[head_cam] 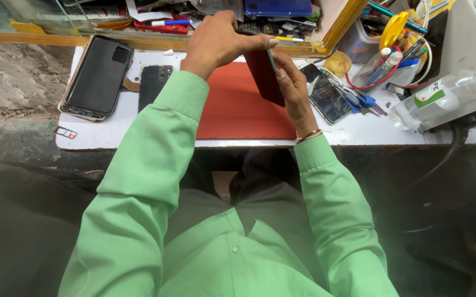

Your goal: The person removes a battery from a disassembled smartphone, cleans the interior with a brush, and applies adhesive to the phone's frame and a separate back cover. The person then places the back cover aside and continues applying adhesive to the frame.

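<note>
**Both hands working a dark red phone over the repair mat**

I am holding a dark red phone (264,77) on edge above the red mat (238,110), both hands closed on it. My left hand (216,41) is gripping the top end from above, thumb pressing along the upper edge, while my right hand (293,91) is cradling the lower side, fingers curled behind the back. The phone is hanging clear of the surface (111,129), tilted, its thin edge turned toward me. Whether a tool is pinched under my left thumb I cannot tell from this angle; something slim may be there.

To do this well, I am judging that the right hand should be bracing the body steady and the left applying slow, even pressure at the seam, keeping the work low over the mat so anything that slips lands soft.

Room is tight. Just right of my wrist a second phone with a cracked-looking screen (330,100) is lying beside blue-handled tools (361,102), and a clear spray bottle (441,99) is resting further right. To the left, a black phone case (98,74) and a small dark phone (153,85) are lying well apart from my hands. The cluttered shelf (194,22) is crowding the far edge. The freest space is over the mat, toward the near edge.
</note>
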A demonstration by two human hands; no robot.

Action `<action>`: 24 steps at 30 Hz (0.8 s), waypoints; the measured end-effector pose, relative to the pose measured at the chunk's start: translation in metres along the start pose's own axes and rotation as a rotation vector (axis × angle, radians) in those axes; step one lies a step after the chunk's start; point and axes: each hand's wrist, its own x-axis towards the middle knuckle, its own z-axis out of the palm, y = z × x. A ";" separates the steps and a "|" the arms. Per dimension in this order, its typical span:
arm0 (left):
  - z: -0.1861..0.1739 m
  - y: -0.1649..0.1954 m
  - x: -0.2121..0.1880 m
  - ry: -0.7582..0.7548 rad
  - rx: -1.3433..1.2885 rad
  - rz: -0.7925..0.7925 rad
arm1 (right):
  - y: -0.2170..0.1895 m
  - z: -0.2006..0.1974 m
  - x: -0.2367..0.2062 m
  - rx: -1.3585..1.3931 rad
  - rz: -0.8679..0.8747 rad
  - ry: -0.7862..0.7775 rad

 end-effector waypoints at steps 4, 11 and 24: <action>-0.001 -0.008 0.006 -0.025 -0.042 -0.011 | 0.004 0.004 0.002 0.316 0.085 0.003; 0.003 -0.025 0.018 -0.070 -0.129 0.066 | -0.004 0.003 0.006 0.253 0.273 -0.074; -0.010 0.017 0.010 -0.096 -0.167 0.082 | -0.008 -0.007 0.029 0.333 0.220 -0.092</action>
